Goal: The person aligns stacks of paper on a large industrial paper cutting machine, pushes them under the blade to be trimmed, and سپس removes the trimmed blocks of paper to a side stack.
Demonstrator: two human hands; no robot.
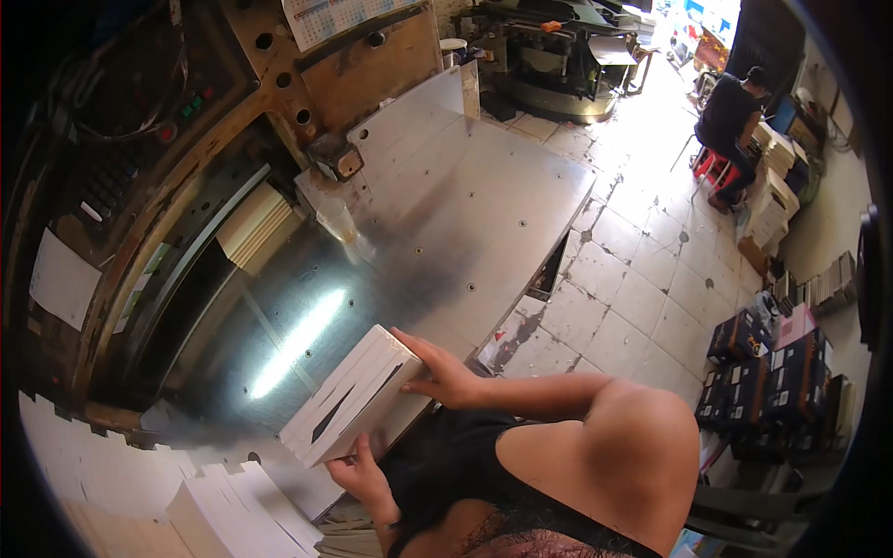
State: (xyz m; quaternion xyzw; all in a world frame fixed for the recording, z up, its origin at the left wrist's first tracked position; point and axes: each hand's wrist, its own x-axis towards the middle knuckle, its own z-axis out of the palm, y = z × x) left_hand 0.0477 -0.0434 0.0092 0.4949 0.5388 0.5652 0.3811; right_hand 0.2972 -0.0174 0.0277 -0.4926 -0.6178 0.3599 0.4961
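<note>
Between my two hands is a thick stack of white booklets (349,395), tilted above the near edge of a metal worktable (437,214). Its long side shows layered page edges with a dark slanted mark. My right hand (445,374) grips the far right end, thumb on the near side and fingers over the far corner. At the near left end, my left hand (365,479) is closed on the lower corner with the thumb up. Some fingers of both hands are hidden by the stack.
Cream paper stacks (256,228) lie by the cutting machine's frame (279,84) at left. A clear plastic cup (339,223) is on the table. More white stacks (237,511) stand at lower left. Dark boxes (767,386) and a seated person (730,121) are at right.
</note>
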